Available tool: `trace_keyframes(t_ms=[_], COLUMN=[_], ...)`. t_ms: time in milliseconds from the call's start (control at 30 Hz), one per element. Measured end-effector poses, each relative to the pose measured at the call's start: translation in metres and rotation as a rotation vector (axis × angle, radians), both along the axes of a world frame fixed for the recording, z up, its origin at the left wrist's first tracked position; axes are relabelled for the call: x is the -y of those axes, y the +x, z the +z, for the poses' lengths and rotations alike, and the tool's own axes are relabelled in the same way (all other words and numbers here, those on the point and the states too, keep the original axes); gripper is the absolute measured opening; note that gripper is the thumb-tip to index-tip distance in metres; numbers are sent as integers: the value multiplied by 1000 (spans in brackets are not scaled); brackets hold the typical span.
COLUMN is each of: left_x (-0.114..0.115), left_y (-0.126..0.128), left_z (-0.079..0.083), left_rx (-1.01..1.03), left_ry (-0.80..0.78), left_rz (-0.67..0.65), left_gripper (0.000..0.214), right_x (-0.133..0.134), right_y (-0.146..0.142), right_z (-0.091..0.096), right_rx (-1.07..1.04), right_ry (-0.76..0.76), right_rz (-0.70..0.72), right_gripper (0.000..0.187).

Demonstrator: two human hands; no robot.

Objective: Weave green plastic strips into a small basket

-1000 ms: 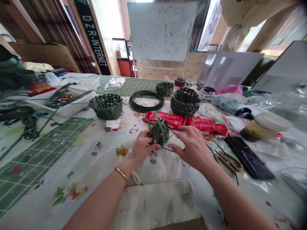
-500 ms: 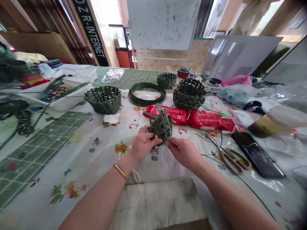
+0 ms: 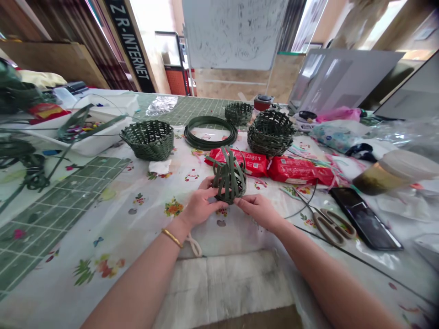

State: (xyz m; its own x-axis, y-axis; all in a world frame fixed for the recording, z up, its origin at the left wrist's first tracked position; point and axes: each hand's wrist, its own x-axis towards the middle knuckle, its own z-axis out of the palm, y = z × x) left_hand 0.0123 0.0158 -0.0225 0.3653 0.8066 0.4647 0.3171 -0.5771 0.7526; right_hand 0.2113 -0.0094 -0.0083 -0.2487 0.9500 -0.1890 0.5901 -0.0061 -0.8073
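A small, partly woven basket (image 3: pixel 230 180) of dark green flat strips stands in the middle, its loose strips gathered upward and bending over at the top. Around its left side, my left hand (image 3: pixel 202 203) grips it, with the thumb across the lower front and some fingers hidden behind. My right hand (image 3: pixel 259 210) is closed at the basket's lower right edge, fingertips pinched against the weave; any strip between them is too small to make out. A thin dark strand (image 3: pixel 329 240) runs from near my right wrist across the table to the right.
Behind the small basket lie red plastic packets (image 3: pixel 298 170). Farther back are finished-looking green baskets (image 3: pixel 149 141) and a coil of green strip (image 3: pixel 211 133). Scissors (image 3: pixel 332 226), a phone (image 3: pixel 365 219) and a tilted cup of liquid (image 3: pixel 387 176) lie right; a white tray (image 3: pixel 99 142) stands left.
The small basket has turned slightly in my hands, showing its upright strips more squarely. My right hand has opened its wrist angle a little, and the dark strand has shifted on the table.
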Motion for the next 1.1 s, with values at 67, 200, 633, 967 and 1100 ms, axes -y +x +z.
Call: trace_keyframes(t_ms=[67, 200, 633, 967, 1100], left_x=[1, -2, -2, 8, 29], left_y=[0, 0, -3, -36, -16], left_z=[0, 3, 3, 37, 47], left_rx=[50, -7, 88, 525, -13], left_ry=[11, 31, 117, 148, 256], left_rz=[-17, 34, -70, 85, -22], left_gripper=[26, 9, 19, 17, 57], right_x=[1, 1, 6, 11, 17], right_y=[-2, -5, -3, 18, 16], right_z=[-1, -3, 13, 39, 41], right_rx=[-18, -84, -405, -941, -1001], right_ry=[-25, -10, -112, -490, -578], right_rz=[-3, -31, -12, -93, -92], right_gripper=[47, 46, 45, 47, 45])
